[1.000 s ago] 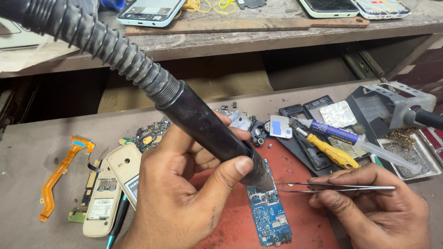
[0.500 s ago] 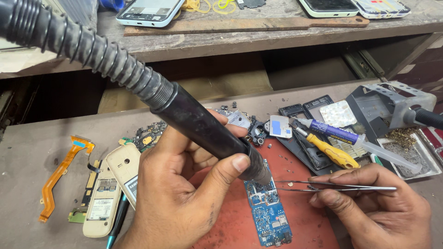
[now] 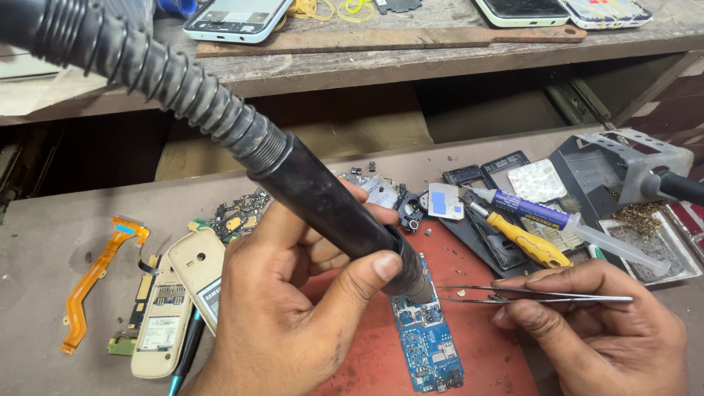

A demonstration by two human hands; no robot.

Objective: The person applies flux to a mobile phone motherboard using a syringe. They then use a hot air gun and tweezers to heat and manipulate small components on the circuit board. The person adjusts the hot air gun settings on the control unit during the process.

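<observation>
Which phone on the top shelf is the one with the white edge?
The left phone, above the black hose. Its frame is white. The two phones at the right, one beside the other, are cut off by the picture's edge.
</observation>
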